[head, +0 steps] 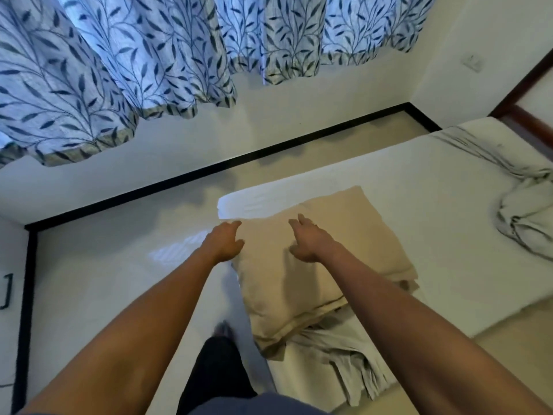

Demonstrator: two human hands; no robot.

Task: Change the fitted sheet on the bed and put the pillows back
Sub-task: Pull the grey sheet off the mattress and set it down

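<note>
Leaf-print curtains [119, 70] hang over a white wall with a black skirting [269, 151]. A mattress [419, 205] lies low on the pale floor [104, 280]. A crumpled white sheet [526, 223] is bunched at its far right edge. A beige pillow [338, 235] lies on the near corner, on top of rumpled white cloth [335, 354] that spills off the end.

Both arms reach forward. The left hand [224, 241] is at the pillow's left edge and the right hand [308, 241] is over its middle. Both have loose, spread fingers and grasp nothing. Whether they touch the pillow is unclear.
</note>
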